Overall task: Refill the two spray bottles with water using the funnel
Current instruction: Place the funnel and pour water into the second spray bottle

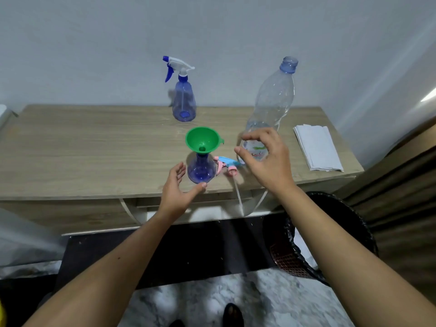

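A green funnel [202,140] sits in the neck of a blue spray bottle [201,169] near the wooden table's [82,149] front edge. My left hand [175,191] is open just left of that bottle, thumb near its base, not gripping it. Its pink and blue trigger head [227,164] lies on the table to the right, tube hanging over the edge. My right hand [265,159] is open, fingers spread in front of the lower part of a tall uncapped clear water bottle [273,100]. A second blue spray bottle [183,100] with a white and blue trigger stands at the back.
A stack of white paper napkins [317,151] lies at the table's right end. A dark bin [330,237] with a black liner stands on the floor to the right, below the table. The wall runs close behind the table.
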`<state>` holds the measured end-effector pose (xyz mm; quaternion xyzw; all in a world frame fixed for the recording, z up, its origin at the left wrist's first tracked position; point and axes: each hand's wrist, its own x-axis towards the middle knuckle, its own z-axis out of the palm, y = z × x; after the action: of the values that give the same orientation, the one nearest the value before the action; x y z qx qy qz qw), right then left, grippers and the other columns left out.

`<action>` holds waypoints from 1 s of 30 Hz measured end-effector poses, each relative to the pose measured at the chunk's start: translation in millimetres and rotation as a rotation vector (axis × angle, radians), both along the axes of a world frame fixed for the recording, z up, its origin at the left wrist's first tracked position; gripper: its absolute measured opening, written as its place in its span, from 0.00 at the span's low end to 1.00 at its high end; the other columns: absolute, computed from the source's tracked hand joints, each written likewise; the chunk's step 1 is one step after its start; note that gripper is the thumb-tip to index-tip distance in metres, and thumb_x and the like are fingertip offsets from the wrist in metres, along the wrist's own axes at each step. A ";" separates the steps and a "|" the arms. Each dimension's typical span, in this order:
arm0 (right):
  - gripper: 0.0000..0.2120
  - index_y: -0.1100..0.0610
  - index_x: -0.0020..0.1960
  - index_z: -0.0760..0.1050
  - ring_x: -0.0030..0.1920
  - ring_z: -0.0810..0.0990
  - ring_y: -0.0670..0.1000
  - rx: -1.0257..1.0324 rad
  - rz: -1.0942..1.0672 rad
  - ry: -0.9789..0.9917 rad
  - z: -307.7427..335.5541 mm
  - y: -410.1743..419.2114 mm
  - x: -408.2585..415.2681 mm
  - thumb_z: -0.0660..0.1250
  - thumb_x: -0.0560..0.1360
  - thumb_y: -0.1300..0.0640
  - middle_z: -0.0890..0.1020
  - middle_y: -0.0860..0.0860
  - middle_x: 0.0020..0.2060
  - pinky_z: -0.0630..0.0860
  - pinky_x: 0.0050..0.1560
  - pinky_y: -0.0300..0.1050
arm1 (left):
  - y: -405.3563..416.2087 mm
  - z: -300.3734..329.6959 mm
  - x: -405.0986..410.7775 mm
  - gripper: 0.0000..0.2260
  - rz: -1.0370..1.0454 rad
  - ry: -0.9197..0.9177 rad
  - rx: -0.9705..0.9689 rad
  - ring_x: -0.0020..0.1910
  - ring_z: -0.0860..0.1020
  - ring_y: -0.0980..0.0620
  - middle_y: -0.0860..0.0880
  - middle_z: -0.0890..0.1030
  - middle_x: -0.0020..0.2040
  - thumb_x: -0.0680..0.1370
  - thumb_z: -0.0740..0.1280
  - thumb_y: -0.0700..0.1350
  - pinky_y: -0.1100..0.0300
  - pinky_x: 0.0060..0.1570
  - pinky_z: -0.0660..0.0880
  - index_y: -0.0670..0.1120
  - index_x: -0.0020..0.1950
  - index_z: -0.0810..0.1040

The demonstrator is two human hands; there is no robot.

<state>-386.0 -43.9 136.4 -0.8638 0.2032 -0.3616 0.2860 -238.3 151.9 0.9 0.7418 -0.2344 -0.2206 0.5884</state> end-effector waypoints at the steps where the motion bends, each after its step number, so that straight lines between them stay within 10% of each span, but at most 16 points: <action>1: 0.13 0.52 0.54 0.83 0.57 0.79 0.54 0.013 -0.049 -0.011 0.3 -5.0 -3.7 0.79 0.72 0.49 0.79 0.50 0.54 0.76 0.61 0.54 | -1.9 -0.1 1.3 0.48 0.015 0.002 0.008 0.75 0.73 0.53 0.48 0.72 0.78 0.67 0.85 0.57 0.50 0.78 0.69 0.47 0.80 0.65; 10: 0.47 0.58 0.71 0.60 0.68 0.72 0.53 0.332 -0.220 -0.017 -3.1 -65.3 6.9 0.86 0.65 0.45 0.68 0.52 0.67 0.71 0.71 0.48 | -20.9 -2.1 -9.8 0.45 0.159 -0.096 0.111 0.68 0.78 0.55 0.56 0.79 0.71 0.63 0.83 0.63 0.49 0.71 0.75 0.56 0.76 0.71; 17: 0.41 0.54 0.67 0.67 0.61 0.79 0.39 0.485 -0.103 -0.082 -9.3 -85.9 27.5 0.79 0.65 0.33 0.78 0.46 0.62 0.77 0.69 0.52 | -27.5 -5.2 -16.9 0.38 0.230 -0.162 0.115 0.65 0.80 0.57 0.57 0.82 0.67 0.67 0.82 0.61 0.47 0.68 0.78 0.57 0.74 0.74; 30: 0.32 0.48 0.69 0.70 0.60 0.85 0.50 0.471 0.084 -0.147 11.5 -98.7 1.1 0.82 0.71 0.45 0.84 0.45 0.59 0.79 0.66 0.61 | -32.0 -9.7 -18.8 0.39 0.289 -0.148 0.085 0.65 0.80 0.60 0.57 0.82 0.66 0.65 0.81 0.63 0.49 0.68 0.77 0.54 0.73 0.76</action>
<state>-384.9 -142.7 148.0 -0.7525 0.2243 -0.3539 0.5081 -257.1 119.9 -8.8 0.8061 -0.1583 -0.0880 0.5633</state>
